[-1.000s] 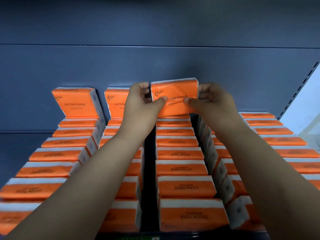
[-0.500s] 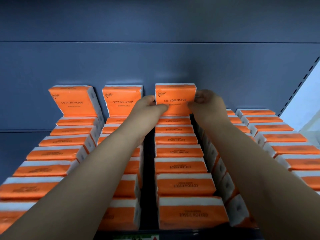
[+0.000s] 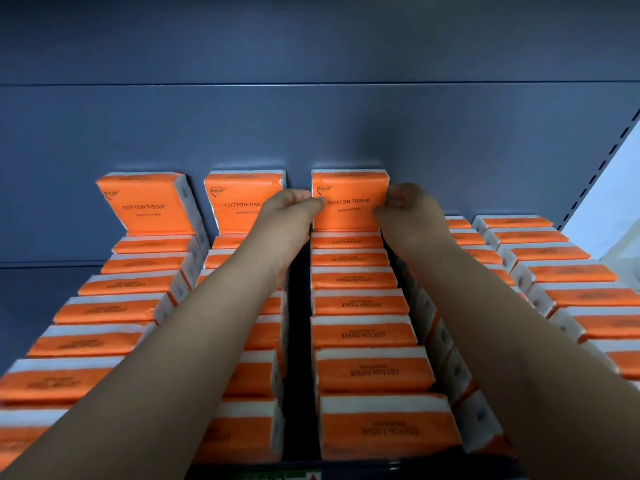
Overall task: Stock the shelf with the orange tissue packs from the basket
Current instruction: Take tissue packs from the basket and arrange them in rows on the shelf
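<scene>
Pack: the pack (image 3: 349,206) stands upright between the two hands with its printed face toward the person. It sits on the far end of the row (image 3: 360,336) that runs under the wrists.
Left hand: the left hand (image 3: 289,211) is clamped on the pack's left edge, thumb tip on the front face and fingers curled round the side.
Right hand: the right hand (image 3: 403,207) pinches the right edge with curled fingers.
Back panel: the back panel (image 3: 346,133) rises just beyond the fingertips. I cannot tell whether the pack touches it.
Basket: not in view.
Risk, tipping: if the pack is let go before it leans on the panel, it may topple forward toward the wrists. The soft flat packs beneath it make an uneven base.
Risk, neighbour: the left knuckles sit just beside the neighbour pack (image 3: 239,202), which is also upright. A sideways pull-out could knock it over.
Risk, rows: both forearms lie low over the flat packs, so dragging them back could skew a row toward the gap in the shelf (image 3: 298,375).
Risk, squeeze: the wrap looks soft, and a hard pinch may dent the edges.
Risk, right side: nothing upright stands beyond the right hand to brace the pack.
</scene>
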Demonstrator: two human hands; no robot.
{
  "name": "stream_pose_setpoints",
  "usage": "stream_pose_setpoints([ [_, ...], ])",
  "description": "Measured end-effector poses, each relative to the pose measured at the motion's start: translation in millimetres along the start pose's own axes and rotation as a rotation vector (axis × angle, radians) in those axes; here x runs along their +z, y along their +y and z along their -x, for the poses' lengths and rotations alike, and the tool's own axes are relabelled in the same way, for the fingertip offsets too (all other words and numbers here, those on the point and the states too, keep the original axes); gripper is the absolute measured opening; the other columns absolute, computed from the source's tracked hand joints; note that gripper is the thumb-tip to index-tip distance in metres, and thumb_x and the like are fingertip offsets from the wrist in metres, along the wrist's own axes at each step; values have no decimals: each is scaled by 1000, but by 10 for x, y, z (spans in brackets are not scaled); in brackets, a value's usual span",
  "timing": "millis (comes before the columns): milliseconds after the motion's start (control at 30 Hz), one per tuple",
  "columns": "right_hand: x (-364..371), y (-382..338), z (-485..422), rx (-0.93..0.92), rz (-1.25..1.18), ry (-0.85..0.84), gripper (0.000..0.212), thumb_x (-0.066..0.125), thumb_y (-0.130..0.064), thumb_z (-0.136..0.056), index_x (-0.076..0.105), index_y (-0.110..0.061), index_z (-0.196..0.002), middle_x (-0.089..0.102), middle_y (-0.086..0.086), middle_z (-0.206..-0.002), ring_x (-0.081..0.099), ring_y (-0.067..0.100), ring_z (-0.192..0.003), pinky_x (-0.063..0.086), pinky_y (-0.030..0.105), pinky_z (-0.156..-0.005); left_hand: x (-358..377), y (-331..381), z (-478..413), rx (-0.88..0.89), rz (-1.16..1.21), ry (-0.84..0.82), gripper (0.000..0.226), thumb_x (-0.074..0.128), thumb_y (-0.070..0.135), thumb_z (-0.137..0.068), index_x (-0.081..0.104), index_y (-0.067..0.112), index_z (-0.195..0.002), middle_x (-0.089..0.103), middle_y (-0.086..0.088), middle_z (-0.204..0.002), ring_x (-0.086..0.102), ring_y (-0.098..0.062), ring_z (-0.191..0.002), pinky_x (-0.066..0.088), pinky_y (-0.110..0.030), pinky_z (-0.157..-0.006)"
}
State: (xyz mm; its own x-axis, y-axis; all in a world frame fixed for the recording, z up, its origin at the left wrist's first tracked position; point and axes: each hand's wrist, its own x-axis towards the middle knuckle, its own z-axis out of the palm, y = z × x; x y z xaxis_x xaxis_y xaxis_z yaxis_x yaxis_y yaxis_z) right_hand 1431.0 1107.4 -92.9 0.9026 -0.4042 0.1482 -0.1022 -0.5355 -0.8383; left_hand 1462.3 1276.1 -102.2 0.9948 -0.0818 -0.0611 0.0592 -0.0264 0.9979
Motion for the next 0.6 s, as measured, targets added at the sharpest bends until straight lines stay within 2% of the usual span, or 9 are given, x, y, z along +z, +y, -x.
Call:
stream_pose_setpoints([
  [67,-10,-18,23,-6,10,0,18,52,-13,-88,66,-9,-99,73,10,-91,69,29,-84,56,41,-70,8,16,28,1,-26,21,10,66,25,-101,69,24,-110,75,18,-77,69,7,-70,55,-25,-80],
  [133,-21,-36,46,-2,33,20,10,51,-14,-87,59,-9,-90,64,7,-77,62,28,-72,46,33,-57,14,45,68,19,-84,48,36,66,26,-100,62,20,-136,71,13,-100,67,0,-90,54,-30,-96],
  [200,-40,-59,93,-2,32,47,14,52,-16,-90,60,-10,-100,57,0,-79,55,22,-74,42,30,-61,15,72,108,60,-166,62,48,65,26,-100,53,18,-146,65,12,-111,61,0,-94,52,-25,-92],
  [267,-61,-68,173,-10,45,77,26,54,-18,-94,59,-10,-119,59,0,-95,48,17,-80,41,31,-66,25,76,190,121,-297,70,47,62,26,-100,52,16,-145,65,9,-113,60,-1,-89,45,-20,-77],
  [300,-65,-70,220,-27,90,102,30,54,-20,-96,57,-10,-124,60,3,-106,47,16,-84,40,31,-67,27,59,244,188,-426,88,41,61,27,-100,55,16,-140,64,8,-108,61,-7,-87,44,-24,-73],
  [367,-57,-69,325,-89,231,162,32,52,-25,-98,56,-11,-126,59,6,-119,51,20,-93,39,33,-72,21,-2,379,367,-749,104,25,58,30,-99,58,18,-121,62,3,-97,61,-20,-91,42,-31,-72],
  [400,-40,-68,372,-132,312,188,31,51,-29,-98,55,-12,-123,58,7,-119,55,25,-97,42,35,-73,9,-32,460,434,-893,94,25,57,32,-98,57,17,-118,62,0,-99,61,-25,-94,44,-34,-72],
  [500,9,-100,525,-250,474,237,35,47,-39,-98,57,-11,-118,62,10,-116,60,34,-105,51,42,-80,-83,-93,691,531,-1154,89,44,54,39,-97,56,16,-135,65,-8,-120,60,-31,-113,52,-40,-86],
  [600,58,-157,705,-388,505,235,51,40,-45,-99,60,-7,-126,65,14,-122,60,38,-114,50,45,-93,-246,-83,875,594,-1213,196,60,43,49,-93,59,9,-135,67,-11,-125,61,-35,-118,51,-43,-94],
])
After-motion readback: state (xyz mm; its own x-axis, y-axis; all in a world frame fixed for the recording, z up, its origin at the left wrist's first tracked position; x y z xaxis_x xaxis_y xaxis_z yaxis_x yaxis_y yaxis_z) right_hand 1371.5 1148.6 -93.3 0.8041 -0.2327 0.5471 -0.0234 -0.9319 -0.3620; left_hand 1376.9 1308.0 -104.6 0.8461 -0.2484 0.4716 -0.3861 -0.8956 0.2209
